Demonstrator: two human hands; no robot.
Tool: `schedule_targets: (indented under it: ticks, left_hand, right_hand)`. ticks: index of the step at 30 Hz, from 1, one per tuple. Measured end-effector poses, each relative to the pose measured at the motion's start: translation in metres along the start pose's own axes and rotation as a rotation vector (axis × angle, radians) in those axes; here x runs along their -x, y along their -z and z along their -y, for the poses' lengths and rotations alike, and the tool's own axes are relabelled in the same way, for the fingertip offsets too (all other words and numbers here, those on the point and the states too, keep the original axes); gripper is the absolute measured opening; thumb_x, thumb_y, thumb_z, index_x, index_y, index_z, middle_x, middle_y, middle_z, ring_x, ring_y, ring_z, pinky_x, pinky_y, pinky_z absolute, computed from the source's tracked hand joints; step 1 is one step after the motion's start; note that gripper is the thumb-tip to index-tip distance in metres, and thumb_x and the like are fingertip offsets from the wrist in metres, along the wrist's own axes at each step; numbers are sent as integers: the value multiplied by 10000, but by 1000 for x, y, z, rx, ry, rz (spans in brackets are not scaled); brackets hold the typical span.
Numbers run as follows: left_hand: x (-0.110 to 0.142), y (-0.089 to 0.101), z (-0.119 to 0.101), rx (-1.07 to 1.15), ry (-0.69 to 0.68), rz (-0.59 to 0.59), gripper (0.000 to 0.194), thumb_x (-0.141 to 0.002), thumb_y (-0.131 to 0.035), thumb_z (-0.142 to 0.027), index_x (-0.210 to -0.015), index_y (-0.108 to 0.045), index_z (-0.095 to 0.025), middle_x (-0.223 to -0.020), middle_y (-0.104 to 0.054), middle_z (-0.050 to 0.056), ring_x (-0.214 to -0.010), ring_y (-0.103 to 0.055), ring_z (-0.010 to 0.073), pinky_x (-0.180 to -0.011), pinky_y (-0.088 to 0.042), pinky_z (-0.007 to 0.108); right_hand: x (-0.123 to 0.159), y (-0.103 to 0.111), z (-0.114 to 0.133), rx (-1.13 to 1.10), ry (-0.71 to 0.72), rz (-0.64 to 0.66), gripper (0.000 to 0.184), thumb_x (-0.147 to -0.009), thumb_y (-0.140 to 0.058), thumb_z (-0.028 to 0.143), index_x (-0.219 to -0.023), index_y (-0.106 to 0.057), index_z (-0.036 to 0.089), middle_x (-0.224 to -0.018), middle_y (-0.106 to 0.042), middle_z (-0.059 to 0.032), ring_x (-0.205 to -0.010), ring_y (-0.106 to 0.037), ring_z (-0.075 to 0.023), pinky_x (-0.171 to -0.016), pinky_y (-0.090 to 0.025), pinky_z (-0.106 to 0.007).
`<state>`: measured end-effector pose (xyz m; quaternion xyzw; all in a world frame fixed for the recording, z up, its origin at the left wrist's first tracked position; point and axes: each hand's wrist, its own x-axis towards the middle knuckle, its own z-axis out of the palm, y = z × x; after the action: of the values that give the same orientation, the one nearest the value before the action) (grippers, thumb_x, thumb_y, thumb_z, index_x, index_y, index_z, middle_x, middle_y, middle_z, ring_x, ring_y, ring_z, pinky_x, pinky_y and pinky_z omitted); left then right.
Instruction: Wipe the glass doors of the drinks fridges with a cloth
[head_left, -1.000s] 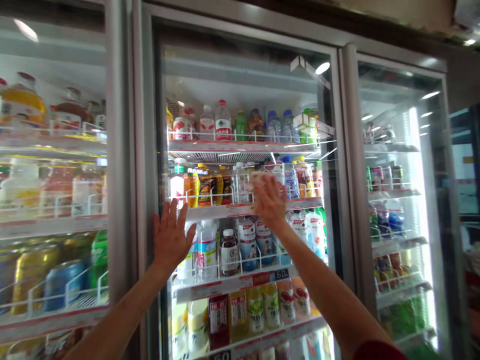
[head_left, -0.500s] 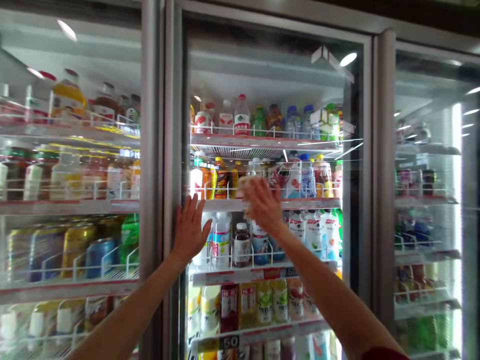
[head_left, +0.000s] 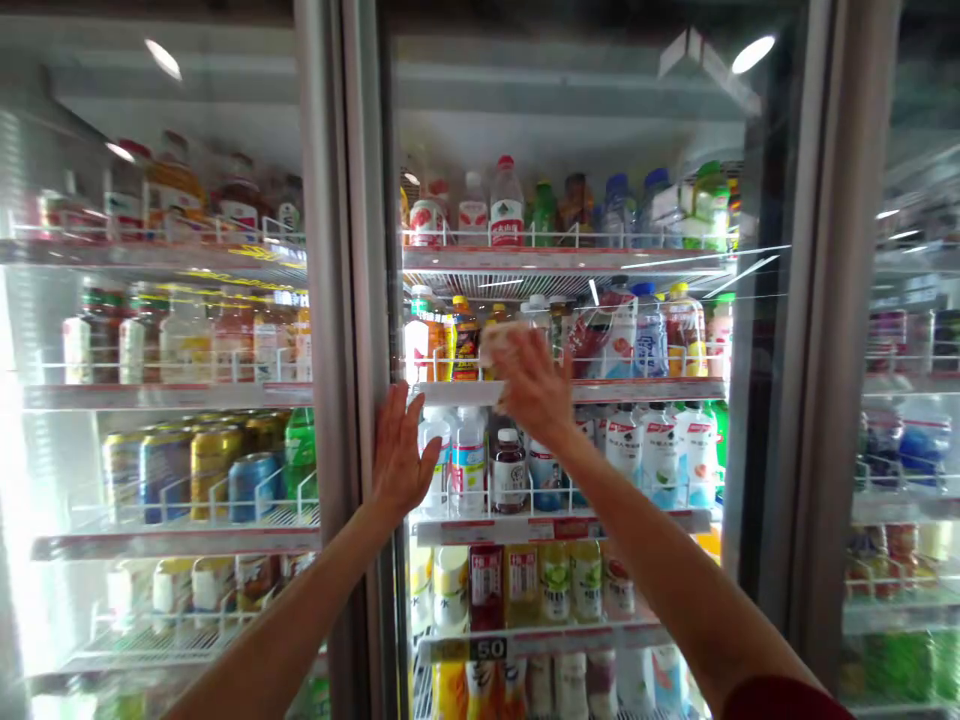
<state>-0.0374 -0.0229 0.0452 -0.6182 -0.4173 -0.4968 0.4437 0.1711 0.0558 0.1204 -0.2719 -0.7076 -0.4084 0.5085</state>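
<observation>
My right hand (head_left: 531,385) presses a pale cloth (head_left: 496,343) against the glass door (head_left: 570,100) of a drinks fridge, in front of the second shelf. The hand is slightly blurred, and most of the cloth is hidden behind the fingers. My left hand (head_left: 403,450) lies flat with fingers stretched at the left edge of the same door, beside the metal frame (head_left: 365,250). It holds nothing. Behind the glass stand several rows of bottles, among them a red-capped water bottle (head_left: 507,205) and a dark bottle (head_left: 509,472).
A second glass door on the left shows shelves with cans (head_left: 214,465) and bottles. Another door stands to the right, past a metal post (head_left: 844,330). White wire rails and price strips (head_left: 645,392) run along the shelf fronts. Ceiling lights reflect in the glass.
The view has swung left, so the fridge has shifted right in the picture. My right hand has moved left across the glass with the cloth. My left hand has stayed at the door's edge.
</observation>
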Motion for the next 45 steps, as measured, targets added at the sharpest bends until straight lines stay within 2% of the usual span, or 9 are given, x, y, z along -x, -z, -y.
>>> schedule_targets:
  ticks: [4, 10, 17, 24, 31, 36, 38, 43, 45]
  left_hand:
    - [-5, -12, -3, -64, 60, 0, 574, -908, -366, -375, -1421, -192, -187, -1502, -170, 130, -1401, -95, 226, -1131, -110, 443]
    - [-27, -37, -28, -149, 74, 9, 556, -888, -408, -396, -1399, -284, -214, -1496, -205, 112, -1399, -101, 253, -1117, -48, 507]
    - [-28, -41, -33, -175, 87, 7, 591, -882, -418, -394, -1423, -227, -248, -1504, -185, 82, -1398, -106, 256, -1116, -54, 522]
    - [-26, -40, -34, -152, 92, 29, 613, -881, -427, -384, -1432, -188, -260, -1509, -164, 76, -1398, -93, 266, -1124, -40, 518]
    - [15, -40, -48, -141, 44, 65, 677, -871, -465, -359, -1440, -102, -294, -1517, -121, 67, -1398, -88, 266, -1117, -93, 533]
    - [32, -42, -59, -130, 66, 105, 693, -865, -479, -338, -1438, -91, -299, -1519, -113, 60, -1399, -73, 267, -1121, -81, 528]
    - [41, -40, -58, -139, 71, 124, 678, -869, -474, -328, -1435, -100, -312, -1518, -119, 52, -1397, -95, 261, -1123, -82, 522]
    - [71, -32, -54, -152, 61, 213, 659, -871, -475, -330, -1432, -130, -309, -1512, -142, 55, -1395, -101, 254, -1125, -93, 504]
    - [78, -31, -55, -150, 59, 211, 673, -869, -480, -333, -1435, -117, -298, -1512, -138, 64, -1396, -85, 255, -1124, -91, 506]
  right_hand:
    - [3, 10, -61, 118, -572, -202, 505, -856, -407, 253, -1359, -379, 230, -1487, -226, -104, -1380, -134, -338, -1030, -156, -628]
    - [43, 5, -22, 68, 93, 19, 524, -828, -486, 300, -1337, -379, 364, -1476, -285, 22, -1392, -150, -231, -1115, -96, -517]
    - [71, 36, -159, 222, -850, -272, 509, -847, -343, 237, -1348, -400, 165, -1445, -310, -160, -1356, -233, -327, -992, -259, -614]
    - [102, 14, -62, 72, 31, -5, 467, -842, -450, 303, -1305, -435, 363, -1447, -344, 14, -1390, -175, -213, -1114, -145, -493]
    - [105, 28, -140, 163, -773, -275, 504, -865, -338, 264, -1358, -392, 175, -1468, -270, -163, -1381, -171, -318, -1017, -217, -609]
    - [122, 7, -33, -38, -49, -29, 500, -839, -438, 298, -1338, -410, 320, -1460, -335, -30, -1399, -145, -241, -1110, -103, -525]
    - [141, 7, -23, -53, 90, 53, 483, -827, -467, 304, -1304, -439, 372, -1434, -381, 11, -1388, -191, -216, -1124, -80, -497]
    - [164, 20, -97, 162, -646, -202, 504, -857, -349, 273, -1355, -398, 218, -1466, -294, -132, -1377, -207, -290, -1033, -207, -600]
    - [163, 18, -91, 162, -762, -211, 523, -862, -335, 279, -1375, -366, 185, -1484, -239, -155, -1386, -165, -307, -1019, -222, -609]
